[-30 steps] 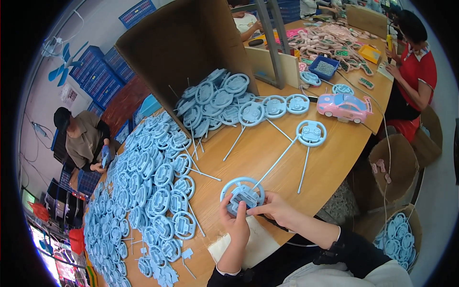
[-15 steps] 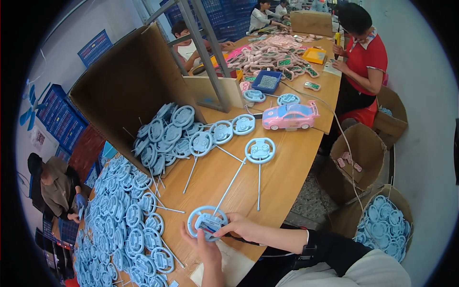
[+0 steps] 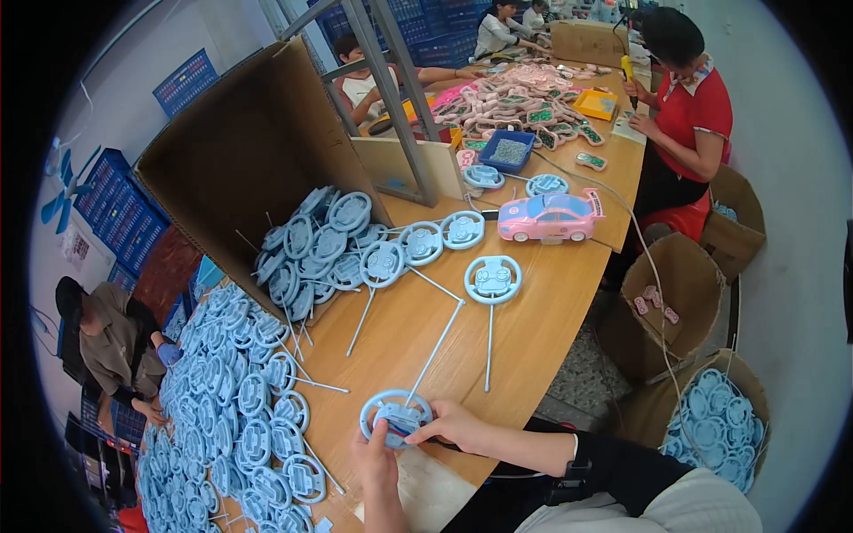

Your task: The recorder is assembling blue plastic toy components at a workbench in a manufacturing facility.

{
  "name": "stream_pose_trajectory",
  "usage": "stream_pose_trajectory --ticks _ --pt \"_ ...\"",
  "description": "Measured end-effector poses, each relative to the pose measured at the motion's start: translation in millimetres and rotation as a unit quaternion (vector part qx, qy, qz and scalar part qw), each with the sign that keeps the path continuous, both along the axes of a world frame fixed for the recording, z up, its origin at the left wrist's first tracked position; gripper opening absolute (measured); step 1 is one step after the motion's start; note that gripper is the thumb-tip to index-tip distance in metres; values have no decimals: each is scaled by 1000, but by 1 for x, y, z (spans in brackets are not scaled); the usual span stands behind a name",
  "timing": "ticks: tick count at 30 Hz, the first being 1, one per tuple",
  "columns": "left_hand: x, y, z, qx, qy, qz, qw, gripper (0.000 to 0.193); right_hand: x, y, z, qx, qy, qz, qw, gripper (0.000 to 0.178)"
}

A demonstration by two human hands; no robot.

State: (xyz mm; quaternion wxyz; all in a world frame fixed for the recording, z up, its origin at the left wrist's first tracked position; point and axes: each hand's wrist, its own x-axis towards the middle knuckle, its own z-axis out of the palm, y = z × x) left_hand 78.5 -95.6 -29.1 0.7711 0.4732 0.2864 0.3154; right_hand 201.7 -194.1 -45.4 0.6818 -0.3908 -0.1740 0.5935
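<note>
Both my hands hold a light blue steering-wheel-shaped remote controller above the table's near edge, its back part facing up. A long thin rod antenna points from it away from me. My left hand is closed on the lower left of the rim, thumb on top. Fingers of my right hand pinch the right side near the middle block; something dark and small shows beneath them, too hidden to name. Past the controller another blue wheel controller lies face up, its antenna pointing toward me.
A large heap of blue controllers covers the left side. A tipped cardboard box holds more. A pink toy car, a blue tray and pink controllers sit farther back. Cartons stand at right. Co-workers sit around.
The controller has tilted in my hands, and my left thumb has come over its near side. At the left, a co-worker's hand has gone to the heap. The whole view has shifted slightly.
</note>
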Motion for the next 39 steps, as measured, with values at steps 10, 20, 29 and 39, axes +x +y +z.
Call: stream_pose_trajectory --ticks 10,20,29,39 --pt "5 -8 12 -31 -30 11 999 29 2 2 4 -5 0 13 1000 37" --pt "-41 72 56 92 -29 352 931 31 6 -22 10 -104 -128 191 968 22" --pt "-12 205 104 496 244 443 706 38 31 -37 11 -63 -103 62 991 19" --pt "255 2 28 850 68 -189 487 55 105 -128 68 -16 -82 -278 957 15"
